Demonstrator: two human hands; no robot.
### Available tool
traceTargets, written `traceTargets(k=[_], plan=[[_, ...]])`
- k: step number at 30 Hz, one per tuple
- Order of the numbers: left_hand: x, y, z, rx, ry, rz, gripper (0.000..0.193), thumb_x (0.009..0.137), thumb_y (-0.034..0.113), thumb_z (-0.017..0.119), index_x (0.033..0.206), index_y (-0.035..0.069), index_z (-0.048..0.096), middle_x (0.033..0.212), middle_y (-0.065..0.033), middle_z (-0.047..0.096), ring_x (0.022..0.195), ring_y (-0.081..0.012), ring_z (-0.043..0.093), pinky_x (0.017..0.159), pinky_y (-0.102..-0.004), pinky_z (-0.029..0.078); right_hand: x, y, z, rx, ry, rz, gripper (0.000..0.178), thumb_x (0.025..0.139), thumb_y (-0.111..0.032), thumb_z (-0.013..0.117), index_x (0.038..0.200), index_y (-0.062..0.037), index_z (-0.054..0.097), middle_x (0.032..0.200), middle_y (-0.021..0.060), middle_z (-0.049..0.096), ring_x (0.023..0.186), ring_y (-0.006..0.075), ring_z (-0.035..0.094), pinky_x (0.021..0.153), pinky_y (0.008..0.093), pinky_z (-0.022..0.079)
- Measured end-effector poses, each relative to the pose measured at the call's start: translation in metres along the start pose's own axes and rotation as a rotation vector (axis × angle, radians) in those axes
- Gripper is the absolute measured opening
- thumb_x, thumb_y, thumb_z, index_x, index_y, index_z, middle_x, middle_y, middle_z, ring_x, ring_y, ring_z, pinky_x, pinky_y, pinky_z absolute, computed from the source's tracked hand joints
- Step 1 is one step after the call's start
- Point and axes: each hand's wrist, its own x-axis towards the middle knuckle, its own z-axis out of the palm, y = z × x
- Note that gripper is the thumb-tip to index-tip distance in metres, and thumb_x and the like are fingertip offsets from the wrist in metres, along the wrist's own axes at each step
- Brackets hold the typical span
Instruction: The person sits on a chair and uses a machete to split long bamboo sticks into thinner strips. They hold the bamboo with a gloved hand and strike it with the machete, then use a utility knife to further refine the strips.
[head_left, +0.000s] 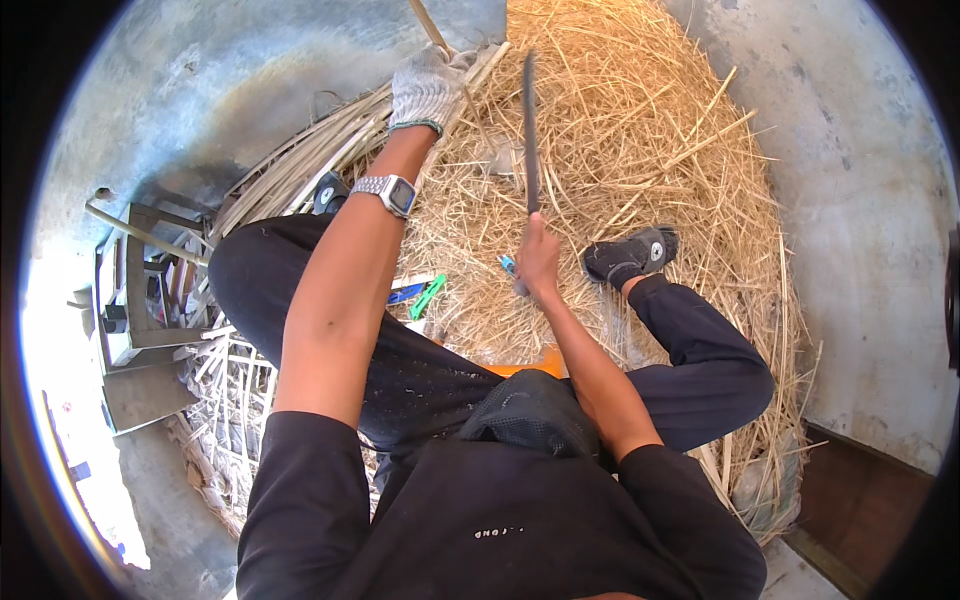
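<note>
My left hand [425, 95], in a white knitted glove, is stretched far forward and closed round a thin bamboo strip [428, 22], which sticks up past the glove toward the wall. A bundle of long pale strips [310, 150] lies beside that hand. In my bare right hand [538, 255] is the handle of a machete [530, 130], its long dark blade pointing away from me. The blade is over the pile of straw-like shavings [620, 110], apart from my left hand. Next to my right hand is a small light-blue object [508, 265], partly covered.
Between my legs lie a green cutter [427, 297], a blue tool [405, 293] and an orange object [530, 365]. A wooden frame [150, 290] with things inside stands at the left. Grey walls [850, 200] rise on both sides. My shoe [632, 254] rests on the shavings.
</note>
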Motion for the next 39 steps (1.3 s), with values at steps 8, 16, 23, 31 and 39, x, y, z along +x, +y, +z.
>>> traceTargets(k=[8, 16, 23, 31, 39], plan=[[-0.006, 0.02, -0.005, -0.123, -0.12, -0.027, 0.051, 0.09, 0.058, 0.067, 0.099, 0.009, 0.075, 0.073, -0.0082, 0.072, 0.071, -0.0215, 0.07, 0.069, -0.0373, 0.056, -0.008, -0.016, -0.01, -0.254, -0.043, 0.153, 0.068, 0.102, -0.057, 0.043, 0.064, -0.0008, 0.05, 0.057, 0.01, 0.05, 0.049, 0.022, 0.048, 0.054, 0.0458, 0.041], [-0.001, 0.002, 0.002, -0.21, -0.136, -0.146, 0.047, 0.089, 0.051, 0.071, 0.101, 0.006, 0.074, 0.077, -0.0118, 0.073, 0.07, -0.0216, 0.07, 0.065, -0.0351, 0.056, -0.003, 0.019, 0.003, -0.333, -0.016, 0.126, 0.071, 0.101, -0.057, 0.043, 0.074, 0.0067, 0.058, 0.065, 0.0177, 0.059, 0.065, 0.0311, 0.057, 0.068, 0.0484, 0.044], [-0.013, 0.003, -0.021, -0.195, -0.121, -0.19, 0.043, 0.089, 0.047, 0.074, 0.097, 0.004, 0.073, 0.073, -0.0146, 0.071, 0.068, -0.025, 0.069, 0.064, -0.0387, 0.055, 0.015, 0.041, -0.021, -0.305, 0.0, 0.367, 0.071, 0.095, -0.062, 0.05, 0.068, 0.0025, 0.058, 0.059, 0.014, 0.057, 0.05, 0.0262, 0.057, 0.049, 0.0413, 0.046], [-0.01, -0.017, -0.018, -0.187, -0.211, 0.057, 0.032, 0.09, 0.036, 0.073, 0.101, 0.006, 0.075, 0.069, -0.0074, 0.069, 0.064, -0.015, 0.066, 0.059, -0.0303, 0.054, 0.002, 0.005, -0.012, -0.117, -0.011, 0.353, 0.07, 0.097, -0.06, 0.05, 0.069, 0.0023, 0.061, 0.061, 0.014, 0.057, 0.046, 0.0231, 0.053, 0.046, 0.0427, 0.043], [-0.016, -0.008, -0.018, -0.068, -0.153, -0.078, 0.045, 0.083, 0.049, 0.078, 0.093, 0.005, 0.077, 0.069, -0.0167, 0.07, 0.063, -0.0289, 0.07, 0.059, -0.0375, 0.055, 0.002, -0.017, -0.009, -0.054, -0.051, 0.021, 0.068, 0.101, -0.055, 0.043, 0.07, 0.0027, 0.058, 0.06, 0.0132, 0.054, 0.058, 0.0265, 0.055, 0.063, 0.0475, 0.046]])
